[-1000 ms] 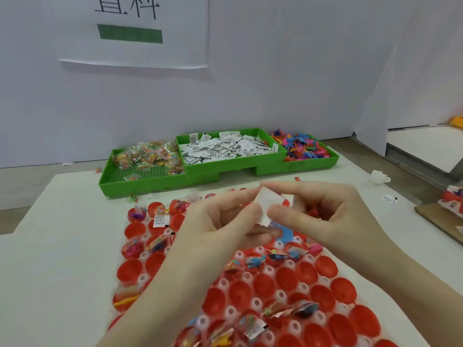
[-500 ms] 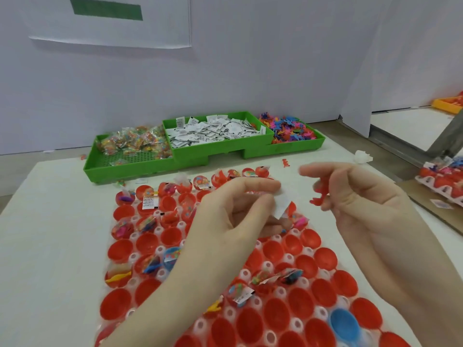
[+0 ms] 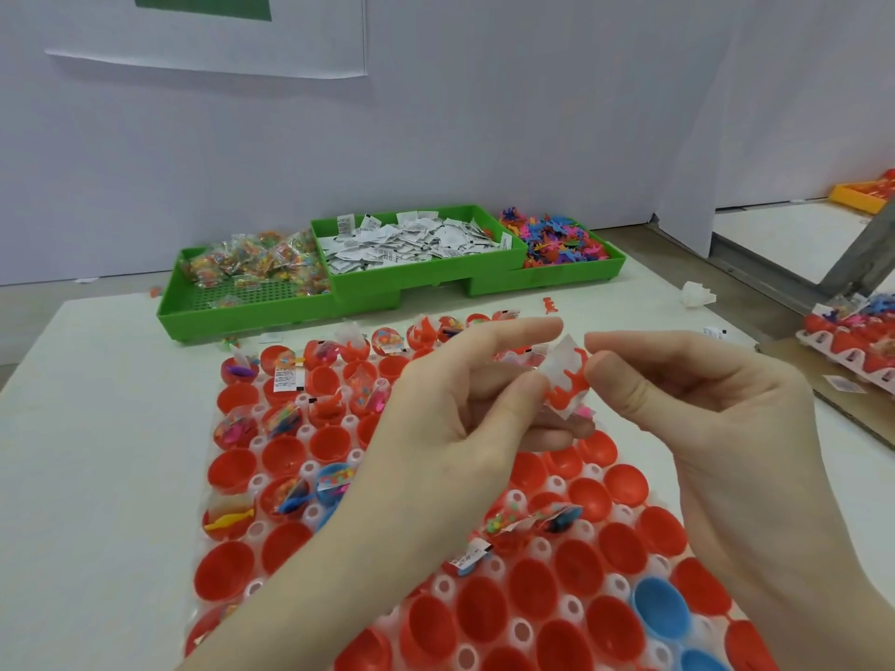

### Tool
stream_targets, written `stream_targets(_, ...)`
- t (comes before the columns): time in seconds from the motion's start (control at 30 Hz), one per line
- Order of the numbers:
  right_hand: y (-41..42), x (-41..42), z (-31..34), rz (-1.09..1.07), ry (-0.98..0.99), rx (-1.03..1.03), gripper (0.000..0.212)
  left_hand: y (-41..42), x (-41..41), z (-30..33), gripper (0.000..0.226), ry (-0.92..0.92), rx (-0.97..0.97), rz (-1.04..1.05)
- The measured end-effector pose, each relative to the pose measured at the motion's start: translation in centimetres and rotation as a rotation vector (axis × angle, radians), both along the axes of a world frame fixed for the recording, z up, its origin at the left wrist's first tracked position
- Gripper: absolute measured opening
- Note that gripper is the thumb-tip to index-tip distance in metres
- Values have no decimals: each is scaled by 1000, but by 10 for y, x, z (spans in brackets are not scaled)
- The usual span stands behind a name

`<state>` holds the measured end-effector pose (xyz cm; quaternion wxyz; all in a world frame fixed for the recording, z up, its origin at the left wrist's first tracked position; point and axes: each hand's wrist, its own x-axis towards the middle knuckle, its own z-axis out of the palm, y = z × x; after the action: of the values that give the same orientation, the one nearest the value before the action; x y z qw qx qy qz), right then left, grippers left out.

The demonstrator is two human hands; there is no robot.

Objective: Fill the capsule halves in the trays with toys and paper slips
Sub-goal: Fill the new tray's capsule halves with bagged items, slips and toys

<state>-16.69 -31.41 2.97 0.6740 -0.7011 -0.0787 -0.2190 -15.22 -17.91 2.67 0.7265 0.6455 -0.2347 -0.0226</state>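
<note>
I see my left hand [image 3: 465, 409] and right hand [image 3: 678, 394] meeting above the capsule tray [image 3: 450, 593], both pinching one small bundle: a white paper slip [image 3: 564, 368] with a red toy figure [image 3: 566, 392] lying on it. The left thumb and forefinger hold its left edge, and the right thumb presses its right side. The figure's long axis runs from near left up to far right, legs pointing far right. The tray of red capsule halves [image 3: 484, 617], with a blue half [image 3: 661, 615] among them, lies on a white table [image 3: 97, 452]. Several far halves hold toys and slips; the near ones look bare. Beyond it sit green bins [image 3: 271, 307] with bagged toys [image 3: 256, 263], paper slips [image 3: 411, 242] and loose colourful figures [image 3: 552, 237]. Behind is a pale wall with a hanging sheet [image 3: 218, 36], cut off at the top. At far right another tray [image 3: 852, 341] is cropped. I cannot tell what the slips say.
</note>
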Motion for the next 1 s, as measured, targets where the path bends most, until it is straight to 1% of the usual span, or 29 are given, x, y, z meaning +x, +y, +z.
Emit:
stream_targets(0.13, -1, 1, -3, -50, -35, -91, 15, 2, -1, 1, 32, -6, 16, -20)
stream_targets(0.23, -1, 3, -1, -29, -58, -137, 18, 4, 0, 0, 33, -11, 42, -45)
stream_targets(0.33, -1, 4, -3, -23, -38, -159, 24, 5, 0, 0, 24, -23, 55, -35)
stream_targets(0.4, 0, 5, -6, -36, -39, -165, 23, 3, 0, -3, 36, -65, 120, 0)
stream_targets(0.47, -1, 6, -9, -4, -40, -163, 21, 2, 2, -6, 37, -141, 215, 48)
stream_targets(0.5, -3, 6, -10, 32, -31, -186, 26, 1, 3, -7, 40, -171, 264, 70)
stream_targets(0.57, -8, 7, -11, 115, 17, -290, 33, 1, 9, -10, 48, -216, 379, 106)
stream_targets(0.63, -14, 9, -14, 136, 60, -394, 33, -3, 15, -11, 51, -226, 496, 113)
stream_targets(0.67, -17, 9, -17, 119, 80, -396, 34, -6, 18, -13, 50, -202, 507, 107)
stream_targets(0.7, -20, 10, -20, 103, 104, -354, 33, -9, 21, -15, 46, -156, 474, 101)
stream_targets(0.77, -26, 9, -26, 110, 175, -169, 22, -14, 23, -18, 32, -15, 378, 100)
stream_targets(0.8, -29, 8, -29, 130, 221, -73, 17, -16, 24, -19, 26, 29, 374, 103)
stream_targets(0.87, -35, 6, -35, 186, 298, 23, 23, -18, 25, -21, 12, 46, 408, 78)
stream_targets(0.9, -38, 6, -36, 219, 324, 22, 26, -19, 25, -22, 8, 35, 424, 68)
stream_targets(1.0, -47, 3, -33, 270, 378, -85, 35, -23, 25, -25, 10, -77, 546, 104)
